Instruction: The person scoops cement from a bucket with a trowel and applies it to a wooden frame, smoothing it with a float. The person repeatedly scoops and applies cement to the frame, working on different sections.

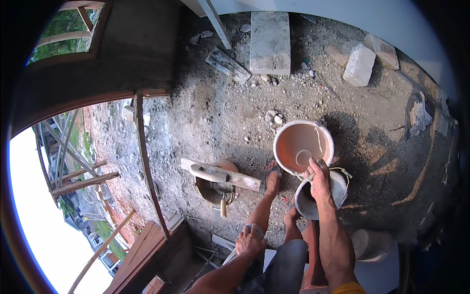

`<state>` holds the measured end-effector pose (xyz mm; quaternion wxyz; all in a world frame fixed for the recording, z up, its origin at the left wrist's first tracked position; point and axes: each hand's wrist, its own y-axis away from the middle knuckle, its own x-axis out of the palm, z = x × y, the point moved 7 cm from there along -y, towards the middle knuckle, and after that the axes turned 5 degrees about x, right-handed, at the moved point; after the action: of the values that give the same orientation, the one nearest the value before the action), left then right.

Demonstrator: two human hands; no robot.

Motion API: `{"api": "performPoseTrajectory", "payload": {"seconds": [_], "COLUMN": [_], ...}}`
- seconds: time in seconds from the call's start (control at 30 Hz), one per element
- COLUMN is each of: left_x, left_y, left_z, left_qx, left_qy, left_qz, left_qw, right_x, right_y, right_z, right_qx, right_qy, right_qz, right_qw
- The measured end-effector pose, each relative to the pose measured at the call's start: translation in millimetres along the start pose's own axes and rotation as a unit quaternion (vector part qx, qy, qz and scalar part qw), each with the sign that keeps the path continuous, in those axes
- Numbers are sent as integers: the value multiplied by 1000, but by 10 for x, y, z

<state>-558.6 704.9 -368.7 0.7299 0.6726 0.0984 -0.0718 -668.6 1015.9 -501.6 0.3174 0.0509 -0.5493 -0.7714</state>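
Observation:
My right hand [319, 177] is closed on the thin rope handle [320, 139] of a pale-rimmed bucket [328, 131]. The bucket's orange inside faces up and shows no contents. Just below it stands a second whitish bucket [338, 196] with a dark inside and a rope at its rim, partly hidden by my right forearm. My left hand [249, 242] lies on my bent left leg near the knee, fingers laid over it. Left of my feet, a wooden float with a long board [220, 175] lies across a mortar-stained bucket [208, 196], with a wooden-handled trowel [223, 207] at its edge.
A concrete block [270, 44] lies on the gravelly ground ahead, beside a splintered board [228, 65]. White block pieces [360, 65] sit at the far right. Another bucket [372, 245] stands beside my right arm. A wooden post [146, 166] and a window opening are to the left.

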Motion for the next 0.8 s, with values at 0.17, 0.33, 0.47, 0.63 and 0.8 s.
{"api": "performPoseTrajectory", "payload": {"seconds": [0.17,0.33,0.47,0.63,0.8], "left_x": [-9,96,144,186,210], "left_y": [-14,-42,-90,-132,-125], "left_z": [2,54,102,136,172], "left_qx": [16,13,17,43,22], "left_qy": [13,14,16,-3,-17], "left_qz": [-17,-8,-19,-38,-25], "left_qw": [1000,1000,1000,998,999], "right_x": [413,684,927,919,834], "right_y": [-21,154,60,-368,-928], "right_z": [547,1187,1662,2047,2249], "right_qx": [-7,-16,-64,-147,-139], "right_qy": [-26,53,77,156,186], "right_qz": [6,40,50,35,46], "right_qw": [1000,998,994,976,972]}}
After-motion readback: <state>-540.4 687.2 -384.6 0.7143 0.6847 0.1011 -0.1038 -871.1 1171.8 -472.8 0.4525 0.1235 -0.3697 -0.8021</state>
